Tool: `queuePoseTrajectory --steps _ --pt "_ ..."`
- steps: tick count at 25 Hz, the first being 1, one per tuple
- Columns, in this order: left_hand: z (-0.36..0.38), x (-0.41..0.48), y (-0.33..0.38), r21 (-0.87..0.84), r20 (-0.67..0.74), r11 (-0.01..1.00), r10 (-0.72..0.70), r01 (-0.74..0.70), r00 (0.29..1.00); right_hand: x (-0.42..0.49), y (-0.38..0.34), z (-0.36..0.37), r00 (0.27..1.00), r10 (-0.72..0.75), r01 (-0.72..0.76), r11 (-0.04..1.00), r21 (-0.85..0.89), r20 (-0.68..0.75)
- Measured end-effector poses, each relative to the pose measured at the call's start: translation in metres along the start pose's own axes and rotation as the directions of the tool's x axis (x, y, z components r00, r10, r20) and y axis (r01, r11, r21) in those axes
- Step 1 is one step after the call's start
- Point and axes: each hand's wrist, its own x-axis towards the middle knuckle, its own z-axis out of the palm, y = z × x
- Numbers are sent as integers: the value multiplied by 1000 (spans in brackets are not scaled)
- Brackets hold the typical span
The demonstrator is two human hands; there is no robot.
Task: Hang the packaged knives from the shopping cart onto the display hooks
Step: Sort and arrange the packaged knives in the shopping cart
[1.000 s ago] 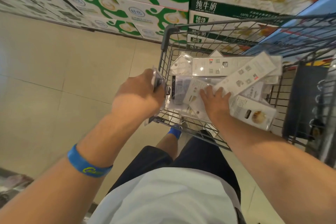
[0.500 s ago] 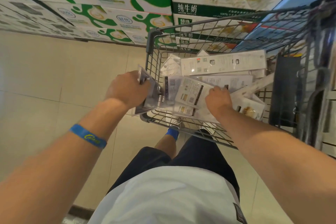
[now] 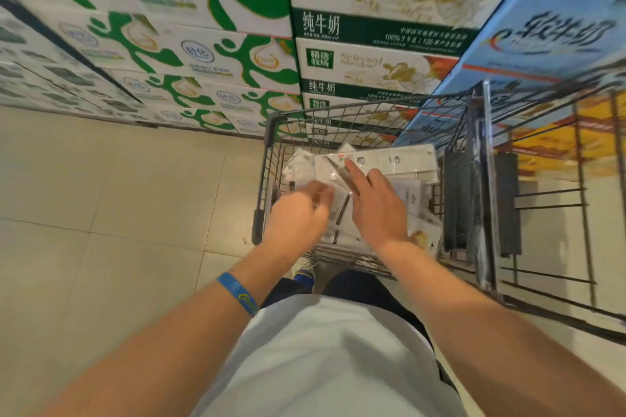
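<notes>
Nearest the camera, two bare forearms reach forward over a white shirt, the left one wearing a blue wristband (image 3: 237, 293), and both hands are down inside the shopping cart (image 3: 271, 125) on the heap of packaged knives (image 3: 411, 193) that covers its floor. The step in hand looks like picking: choosing and lifting a pack out, with nothing yet on its way to a hook. The left hand (image 3: 294, 217) is smeared by motion, its fingers bent over the heap's near-left part; whether they grip a pack I cannot tell. The right hand (image 3: 377, 210) lies on a clear pack (image 3: 333, 173) with its index finger (image 3: 352, 171) straight along it and the other fingers bent (the thumb is hidden, so a pinch can be neither confirmed nor ruled out). That pack shows a dark blade-like strip, and its long axis runs diagonally from near right to far left, ending towards the cart's far-left corner; which end carries the hang hole is not readable. At the far end a long white pack (image 3: 399, 159) lies crosswise, left to right. The next move probably calls for a firm hold on one pack, a lift clear of the others, and a turn until its hang hole is uppermost. Right of the cart stands a wire rack (image 3: 582, 200), its hooks not clearly visible. Beyond are stacked milk cartons (image 3: 210, 54).
</notes>
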Motion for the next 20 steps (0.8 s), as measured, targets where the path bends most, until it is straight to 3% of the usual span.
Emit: queuePoseTrajectory --steps 1,2,3,4,5,7,10,11,12,13,14,15,16,17,18,20 --pt "2 -4 8 -355 127 905 -199 232 972 -7 -5 -7 1000 7 -7 1000 29 -6" --pt "3 -7 14 -628 296 669 -267 398 917 -16 -11 -11 999 -20 22 999 43 -42" --pt "4 -9 17 -768 403 451 -212 455 890 -26 -19 -17 990 -58 65 996 54 -127" --pt "3 -10 20 -837 428 314 -134 448 894 -33 -26 -21 972 -81 98 993 70 -222" --pt "0 -11 24 -876 409 243 -82 416 909 -36 -31 -24 953 -91 118 990 77 -289" --pt "-9 -13 32 -902 379 222 -3 371 925 -41 -37 -29 926 -142 175 983 64 -349" --pt "-17 -11 39 -846 285 475 14 244 959 -46 -32 -34 935 -227 267 956 120 -274" --pt "-19 -9 39 -837 229 503 -32 214 973 -49 -28 -33 952 -228 263 950 169 -203" --pt "-22 -5 37 -843 180 501 -79 195 980 -54 -24 -29 981 -160 186 939 289 -111" --pt "-27 -2 35 -853 151 486 -116 189 982 -59 -20 -28 1000 -2 -12 859 512 27" --pt "-33 2 32 -861 152 468 -143 202 978 -61 -19 -32 952 191 -306 583 752 239" --pt "-40 4 28 -861 174 453 -162 230 971 -60 -17 -35 829 284 -534 139 834 483" --pt "-46 6 22 -863 209 431 -176 266 962 -58 -11 -38 718 277 -603 -212 769 639" --pt "-51 8 16 -858 257 409 -182 311 949 -56 -1 -36 668 244 -589 -404 700 703" --pt "-55 7 11 -843 312 400 -178 359 933 -54 7 -34 658 231 -549 -504 667 716" --pt "-58 5 3 -810 419 396 -125 433 899 -49 16 -30 672 234 -461 -609 645 702"
